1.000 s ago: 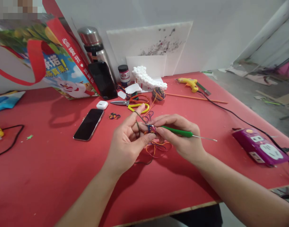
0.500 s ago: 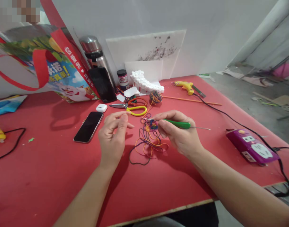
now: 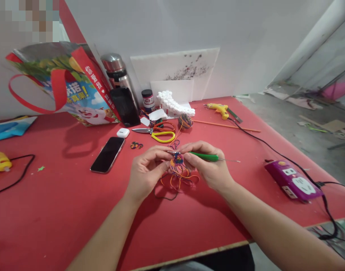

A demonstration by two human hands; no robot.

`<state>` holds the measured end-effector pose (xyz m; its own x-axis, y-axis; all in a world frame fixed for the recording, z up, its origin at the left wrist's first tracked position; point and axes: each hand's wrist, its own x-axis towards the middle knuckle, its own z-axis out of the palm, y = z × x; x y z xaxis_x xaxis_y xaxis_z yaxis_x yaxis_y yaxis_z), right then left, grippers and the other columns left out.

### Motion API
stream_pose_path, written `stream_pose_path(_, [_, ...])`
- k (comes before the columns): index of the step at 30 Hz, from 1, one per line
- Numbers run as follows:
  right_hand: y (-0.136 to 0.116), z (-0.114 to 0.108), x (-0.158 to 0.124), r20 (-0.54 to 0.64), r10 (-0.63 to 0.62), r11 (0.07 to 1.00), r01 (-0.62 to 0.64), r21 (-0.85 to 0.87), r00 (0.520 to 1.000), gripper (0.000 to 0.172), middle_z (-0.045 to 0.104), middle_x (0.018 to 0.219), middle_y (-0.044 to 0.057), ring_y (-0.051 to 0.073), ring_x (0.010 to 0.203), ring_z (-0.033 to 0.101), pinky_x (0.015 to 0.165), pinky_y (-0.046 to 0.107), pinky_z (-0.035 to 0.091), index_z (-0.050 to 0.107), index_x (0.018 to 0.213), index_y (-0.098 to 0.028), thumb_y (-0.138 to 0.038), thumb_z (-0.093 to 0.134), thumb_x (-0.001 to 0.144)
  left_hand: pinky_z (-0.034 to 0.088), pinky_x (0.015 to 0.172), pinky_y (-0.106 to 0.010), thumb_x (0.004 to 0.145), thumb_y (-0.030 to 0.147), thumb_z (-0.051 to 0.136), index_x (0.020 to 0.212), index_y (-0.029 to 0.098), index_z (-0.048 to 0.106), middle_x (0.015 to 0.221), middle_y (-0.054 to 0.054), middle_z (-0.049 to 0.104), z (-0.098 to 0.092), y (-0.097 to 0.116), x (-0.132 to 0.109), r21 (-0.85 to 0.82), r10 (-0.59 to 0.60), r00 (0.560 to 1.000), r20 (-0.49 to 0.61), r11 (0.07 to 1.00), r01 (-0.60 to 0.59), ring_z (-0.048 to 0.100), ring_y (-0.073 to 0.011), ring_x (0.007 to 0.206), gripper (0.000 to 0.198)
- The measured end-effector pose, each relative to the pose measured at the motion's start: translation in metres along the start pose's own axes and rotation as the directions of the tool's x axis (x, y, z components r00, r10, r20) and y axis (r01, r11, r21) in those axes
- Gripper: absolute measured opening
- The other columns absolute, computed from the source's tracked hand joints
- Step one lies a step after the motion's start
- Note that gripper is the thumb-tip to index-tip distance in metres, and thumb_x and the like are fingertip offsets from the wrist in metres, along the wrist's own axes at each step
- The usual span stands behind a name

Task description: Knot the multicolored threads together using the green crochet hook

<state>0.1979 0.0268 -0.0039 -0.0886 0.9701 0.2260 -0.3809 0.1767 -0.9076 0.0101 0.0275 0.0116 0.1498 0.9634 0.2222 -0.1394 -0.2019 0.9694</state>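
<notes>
In my right hand (image 3: 210,165) is a crochet hook with a green handle (image 3: 206,156); its thin metal tip points left into a small multicoloured crochet piece (image 3: 178,159). My left hand (image 3: 149,169) is closed, thumb and fingers pinching the left side of that piece, close to the hook's tip. Loose loops of orange and dark yarn (image 3: 178,182) lie on the table beneath both hands. A strand runs back to a yarn ball (image 3: 185,121).
Scissors with red and yellow handles (image 3: 163,136) lie behind my hands, near a small coloured yarn bit (image 3: 136,145). A phone (image 3: 107,155) and white earbud case (image 3: 123,132) are on the left. A purple power strip (image 3: 293,180) and yellow glue gun (image 3: 219,110) sit right.
My left hand has moved right, from being apart with a strand near its fingers, to pinch the crochet piece. My right hand has shifted slightly left with the hook. The view has tilted a little.
</notes>
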Motion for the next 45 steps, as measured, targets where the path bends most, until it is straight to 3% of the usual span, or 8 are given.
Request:
stream_pose_path(8, [0.0,0.001,0.001,-0.018,0.008,0.999,-0.009,-0.031,1.0,0.003,0.082,0.087,0.003,0.009,0.058,0.063,0.054,0.022,0.054,0.084,0.088,-0.024,-0.025,0.086,0.086,0.06,0.093,-0.038,0.087,0.031,0.083,0.085,0.023,0.087,0.1,-0.01,0.079,0.008,0.002,-0.003,0.039,-0.063,0.998,0.025,0.997,0.062,0.074,-0.0251,0.099,0.009])
stream_pose_path(12, [0.0,0.0,-0.001,-0.002,-0.065,0.989,0.064,-0.132,0.998,0.007,0.084,0.095,0.004,0.013,0.069,0.071,0.056,0.022,0.056,0.085,0.091,-0.026,-0.02,0.083,0.088,0.055,0.099,-0.037,0.099,0.05,0.067,0.083,0.021,0.087,0.115,-0.012,0.075,0.011,-0.004,-0.007,-0.121,-0.201,0.979,-0.021,0.973,0.197,0.07,-0.0267,0.112,0.039])
stream_pose_path(23, [0.003,0.002,0.003,0.085,-0.201,0.948,0.215,-0.236,0.976,0.012,0.085,0.096,0.006,0.021,0.092,0.081,0.083,0.031,0.067,0.084,0.096,-0.025,-0.016,0.079,0.092,0.052,0.103,-0.036,0.077,0.048,0.092,0.082,0.025,0.088,0.112,-0.01,0.072,0.008,-0.013,-0.003,-0.296,-0.371,0.928,-0.019,0.889,0.35,0.065,-0.0253,0.115,0.024])
stream_pose_path(27, [0.006,0.003,0.003,0.046,-0.158,0.959,0.165,-0.231,0.986,0.013,0.084,0.093,0.006,0.019,0.087,0.08,0.081,0.03,0.067,0.084,0.095,-0.025,-0.014,0.079,0.09,0.054,0.097,-0.033,0.066,0.033,0.1,0.079,0.025,0.087,0.108,-0.007,0.072,-0.001,-0.02,0.002,-0.327,-0.41,0.911,0.038,0.856,0.399,0.068,-0.0224,0.107,0.019])
stream_pose_path(31, [0.01,0.004,0.0,-0.025,-0.043,0.987,0.038,-0.159,0.999,0.009,0.084,0.09,0.005,0.016,0.08,0.077,0.068,0.023,0.062,0.084,0.091,-0.025,-0.017,0.081,0.088,0.054,0.09,-0.03,0.073,0.029,0.095,0.074,0.02,0.084,0.097,-0.005,0.067,-0.006,-0.022,0.006,-0.242,-0.381,0.916,0.129,0.883,0.401,0.067,-0.0182,0.095,0.015])
stream_pose_path(35, [0.012,0.006,-0.001,-0.077,0.154,0.988,-0.153,0.014,0.985,0.002,0.079,0.075,0.002,0.007,0.051,0.058,0.052,0.02,0.05,0.085,0.085,-0.024,-0.026,0.084,0.086,0.055,0.084,-0.03,0.073,0.027,0.095,0.075,0.017,0.084,0.09,-0.006,0.065,-0.002,-0.02,0.009,-0.204,-0.329,0.936,0.12,0.915,0.348,0.065,-0.0179,0.088,0.015])
stream_pose_path(37, [0.012,0.007,0.001,-0.078,0.182,0.983,-0.178,0.052,0.98,0.004,0.071,0.061,-0.001,0.008,0.05,0.056,0.052,0.021,0.048,0.085,0.084,-0.023,-0.027,0.085,0.084,0.056,0.084,-0.03,0.074,0.026,0.094,0.076,0.017,0.084,0.092,-0.006,0.065,0.0,-0.021,0.008,-0.2,-0.321,0.942,0.101,0.921,0.335,0.066,-0.0184,0.089,0.013])
stream_pose_path(45, [0.013,0.003,0.008,-0.129,0.142,0.99,-0.144,-0.004,0.981,0.01,0.072,0.063,0.0,0.009,0.052,0.055,0.052,0.023,0.046,0.085,0.082,-0.022,-0.03,0.089,0.076,0.057,0.089,-0.031,0.075,0.035,0.089,0.088,0.02,0.089,0.112,-0.01,0.076,0.002,-0.02,0.004,-0.296,-0.32,0.947,0.025,0.903,0.313,0.07,-0.0216,0.099,0.021])
